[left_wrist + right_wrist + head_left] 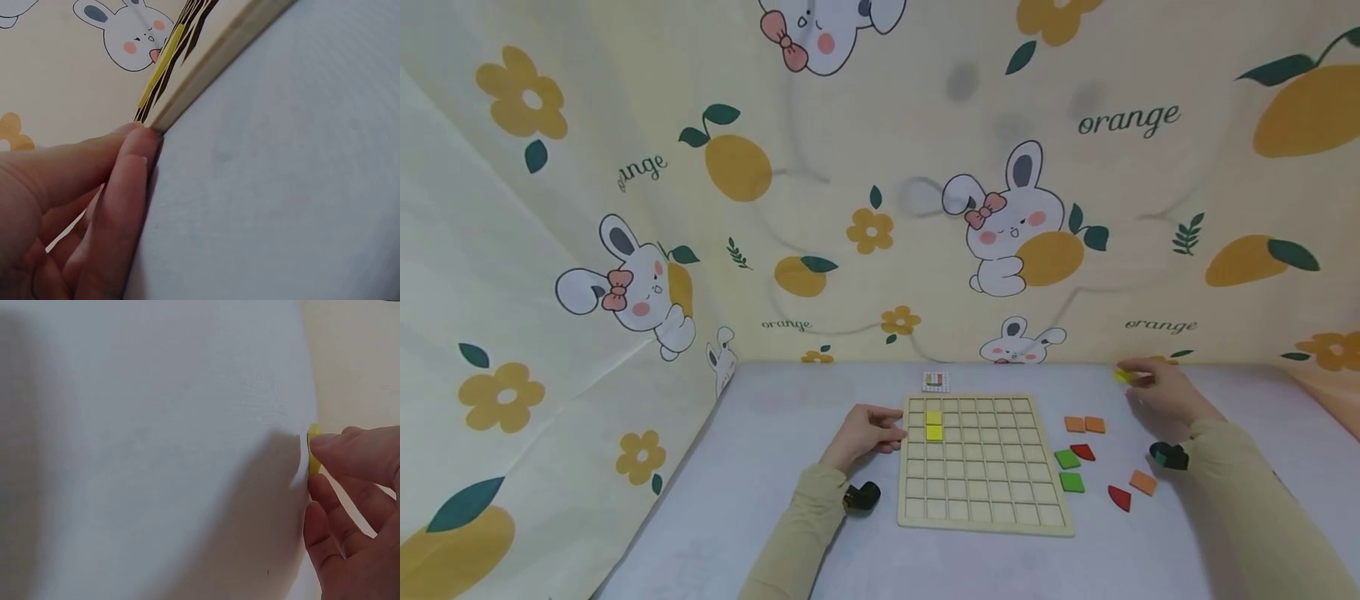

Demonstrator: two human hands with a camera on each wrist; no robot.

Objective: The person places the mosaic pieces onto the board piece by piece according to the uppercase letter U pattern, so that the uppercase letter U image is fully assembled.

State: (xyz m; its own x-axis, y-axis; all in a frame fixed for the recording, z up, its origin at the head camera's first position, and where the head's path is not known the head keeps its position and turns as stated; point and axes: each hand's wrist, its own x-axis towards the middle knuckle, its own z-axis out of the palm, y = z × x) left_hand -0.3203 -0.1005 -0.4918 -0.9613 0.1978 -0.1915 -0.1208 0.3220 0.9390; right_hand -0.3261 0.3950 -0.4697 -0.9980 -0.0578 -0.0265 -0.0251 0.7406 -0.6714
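Note:
A pale wooden grid board (992,481) lies on the table with two yellow square tiles (934,432) in neighbouring cells near its upper left. My left hand (867,432) is at the board's left side, thumb and fingertips pinching its edge; the left wrist view shows the board's edge (206,81) meeting those fingertips. Far right, near the back of the table, my right hand (1167,390) pinches a small yellow tile (314,450) between thumb and finger. Part of that tile is hidden by the thumb, so its full outline does not show.
Right of the board lie orange square tiles (1095,425), green tiles (1072,482) and red quarter-round tiles (1119,498). A small pattern card (936,382) sits behind the board. A printed cloth (880,275) hangs along the table's back and left.

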